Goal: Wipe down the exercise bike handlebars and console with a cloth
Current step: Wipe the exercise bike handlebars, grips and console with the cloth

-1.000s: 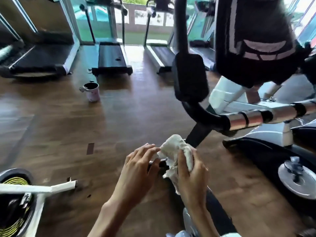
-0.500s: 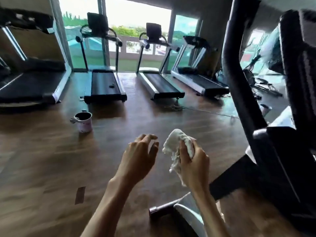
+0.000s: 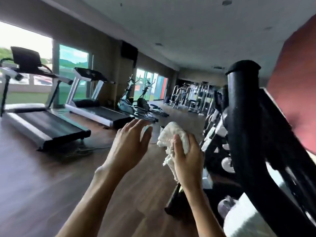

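Note:
My right hand (image 3: 187, 158) is closed around a crumpled white cloth (image 3: 172, 135), held up in front of me at mid-frame. My left hand (image 3: 131, 142) floats just left of the cloth with fingers spread, touching nothing. A thick black handlebar tube (image 3: 242, 120) of the exercise bike rises at the right, its capped end near head height, a short way right of the cloth. More black frame bars (image 3: 280, 151) slant down behind it. The bike's console is not visible.
Two treadmills (image 3: 46, 124) (image 3: 99, 110) stand along the windows at left. Elliptical machines (image 3: 142, 103) and weight machines (image 3: 193, 96) fill the far end. Wooden floor (image 3: 42, 185) spreads out at lower left. A red surface (image 3: 297, 86) fills the upper right.
My view has swung up from the floor to the room. Both hands rose with the cloth, and the bike's black handlebar tube now stands close at the right. The pink cup is out of view.

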A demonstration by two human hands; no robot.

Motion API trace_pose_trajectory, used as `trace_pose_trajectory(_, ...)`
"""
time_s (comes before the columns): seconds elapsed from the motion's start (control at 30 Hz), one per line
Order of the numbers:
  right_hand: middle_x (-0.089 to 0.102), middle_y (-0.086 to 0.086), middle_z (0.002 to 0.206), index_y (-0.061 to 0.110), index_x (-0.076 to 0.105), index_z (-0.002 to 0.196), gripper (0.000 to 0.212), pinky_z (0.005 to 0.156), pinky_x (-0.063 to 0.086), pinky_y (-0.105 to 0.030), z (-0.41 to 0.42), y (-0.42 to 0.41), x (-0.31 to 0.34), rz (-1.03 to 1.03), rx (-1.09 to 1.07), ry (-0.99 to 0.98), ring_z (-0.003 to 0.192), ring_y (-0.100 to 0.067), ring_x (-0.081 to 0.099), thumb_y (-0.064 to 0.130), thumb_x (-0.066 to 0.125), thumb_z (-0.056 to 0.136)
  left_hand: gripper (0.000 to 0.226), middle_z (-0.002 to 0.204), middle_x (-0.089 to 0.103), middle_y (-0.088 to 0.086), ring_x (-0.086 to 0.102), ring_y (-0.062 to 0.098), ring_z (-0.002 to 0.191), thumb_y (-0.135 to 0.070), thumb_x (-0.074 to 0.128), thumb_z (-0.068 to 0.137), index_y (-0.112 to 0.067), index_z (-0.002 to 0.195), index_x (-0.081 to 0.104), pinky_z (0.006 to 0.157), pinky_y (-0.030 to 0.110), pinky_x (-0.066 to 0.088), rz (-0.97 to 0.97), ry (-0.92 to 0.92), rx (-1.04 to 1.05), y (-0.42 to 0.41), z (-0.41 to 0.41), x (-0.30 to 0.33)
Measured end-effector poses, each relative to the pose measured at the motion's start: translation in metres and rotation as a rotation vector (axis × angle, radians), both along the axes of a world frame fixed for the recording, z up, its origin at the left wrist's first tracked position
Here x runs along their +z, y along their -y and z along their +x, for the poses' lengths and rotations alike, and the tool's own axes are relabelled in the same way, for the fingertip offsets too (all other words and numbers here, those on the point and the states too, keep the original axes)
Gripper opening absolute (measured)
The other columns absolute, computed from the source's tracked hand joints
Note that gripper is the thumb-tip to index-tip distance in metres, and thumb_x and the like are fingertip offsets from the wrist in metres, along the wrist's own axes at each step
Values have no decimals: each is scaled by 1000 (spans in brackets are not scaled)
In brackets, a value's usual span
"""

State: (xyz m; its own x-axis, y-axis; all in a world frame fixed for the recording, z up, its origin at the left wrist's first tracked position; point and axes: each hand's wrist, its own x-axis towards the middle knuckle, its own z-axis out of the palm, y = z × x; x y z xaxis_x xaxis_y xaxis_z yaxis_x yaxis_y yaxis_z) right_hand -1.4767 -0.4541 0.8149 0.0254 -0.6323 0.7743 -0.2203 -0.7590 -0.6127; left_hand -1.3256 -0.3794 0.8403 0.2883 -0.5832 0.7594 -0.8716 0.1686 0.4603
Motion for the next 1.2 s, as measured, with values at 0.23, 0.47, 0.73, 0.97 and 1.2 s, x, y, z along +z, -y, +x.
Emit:
trace_pose_trajectory(0.23,75,-1,109,14,68,116,30,88,50,-23,29,67,31,-122,-434,-2,102,-13,68,34,54,98,37,117,66,0,62,25,108,-39,38,96,-22,120,60,91,44,51,-41,146,-439,121,41,44)
trace_pose_trajectory(0.47,74,4,104,20,65,119,32,88,55,-41,39,94,61,-104,-818,74,100,-16,69,40,51,99,41,118,66,3,63,28,107,-39,37,96,-20,124,60,90,43,51,-77,196,-749,213,53,88)
trace_pose_trajectory(0.73,72,10,102,18,65,119,20,77,50,-11,45,133,77,-279,-1124,176,94,-2,68,24,56,102,40,126,59,2,56,29,109,-33,35,99,-16,125,59,88,41,46,-267,312,-1050,301,-17,119)
trace_pose_trajectory(0.97,71,1,121,13,61,129,36,93,51,-24,28,197,92,-460,-1380,309,112,-11,64,34,50,102,36,150,44,-2,41,23,135,-30,35,105,-23,136,53,100,40,35,-385,455,-1162,384,-71,154)
trace_pose_trajectory(1.2,68,7,126,15,57,136,35,96,50,-20,13,246,103,-499,-1425,379,116,2,61,28,52,104,55,146,50,-13,34,8,142,-46,15,101,-26,138,50,100,28,29,-567,528,-1458,425,-85,159)
